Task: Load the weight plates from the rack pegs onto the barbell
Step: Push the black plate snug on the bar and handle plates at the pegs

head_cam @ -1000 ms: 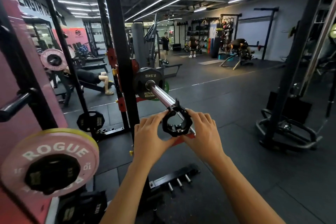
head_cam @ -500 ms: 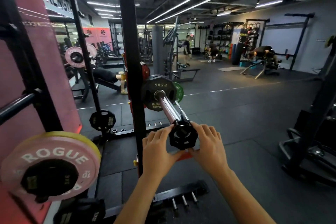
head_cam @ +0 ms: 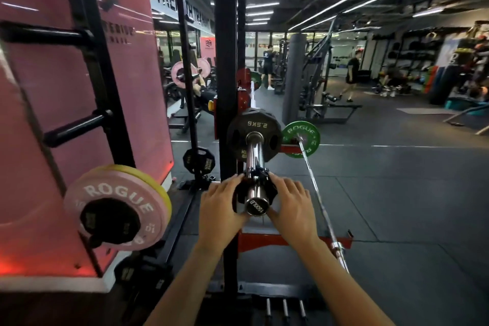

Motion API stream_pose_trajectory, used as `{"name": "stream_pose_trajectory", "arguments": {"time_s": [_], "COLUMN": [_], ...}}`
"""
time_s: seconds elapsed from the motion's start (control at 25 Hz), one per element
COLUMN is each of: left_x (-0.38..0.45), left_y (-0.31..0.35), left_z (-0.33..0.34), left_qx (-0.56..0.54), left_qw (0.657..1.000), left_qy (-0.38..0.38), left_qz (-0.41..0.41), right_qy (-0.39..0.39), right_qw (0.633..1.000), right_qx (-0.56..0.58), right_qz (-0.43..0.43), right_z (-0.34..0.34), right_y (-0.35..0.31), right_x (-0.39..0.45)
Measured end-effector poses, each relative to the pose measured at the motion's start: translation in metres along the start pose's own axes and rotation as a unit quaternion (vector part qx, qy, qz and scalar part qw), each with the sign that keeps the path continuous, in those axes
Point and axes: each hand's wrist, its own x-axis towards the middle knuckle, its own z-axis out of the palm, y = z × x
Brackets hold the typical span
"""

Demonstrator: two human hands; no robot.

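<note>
the black collar (head_cam: 256, 186) on the barbell sleeve (head_cam: 254, 159) is gripped by the left hand (head_cam: 219, 208) and right hand (head_cam: 292, 206) (fingers curled round it). the rack upright (head_cam: 225, 61) is set close on the left, a second bar (head_cam: 317, 193) on the right; open floor (head_cam: 397, 193) is seen beyond.

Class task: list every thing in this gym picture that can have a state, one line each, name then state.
Collar: on the sleeve near its end, not yet against the plate.
2.5 kg plate: loaded on the barbell.
Barbell: resting in the rack.
Pink plate: stored on a peg.
Left hand: holds the collar.
Right hand: holds the collar.
</note>
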Motion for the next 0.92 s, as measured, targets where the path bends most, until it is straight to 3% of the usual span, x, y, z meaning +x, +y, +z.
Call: {"name": "stream_pose_trajectory", "arguments": {"time_s": [0.16,0.56,0.8,0.92], "left_x": [0.026,0.117,0.163,0.175], "left_y": [-0.009,-0.062,-0.092,-0.100], "left_z": [0.015,0.082,0.120,0.131], "left_qx": [0.018,-0.142,-0.139,-0.115], "left_qw": [1.000,0.989,0.990,0.993], "left_qy": [-0.007,-0.020,-0.027,0.015], "left_qz": [-0.018,-0.029,-0.021,0.004], "right_qy": [0.000,-0.005,-0.020,-0.026], "right_qw": [0.999,0.999,0.997,0.995], "right_qx": [0.034,0.035,0.036,0.046], "right_qz": [-0.013,0.030,0.066,0.083], "right_z": [0.024,0.084,0.111,0.122], "right_y": [0.022,0.053,0.063,0.069], "right_x": [0.024,0.112,0.156,0.165]}}
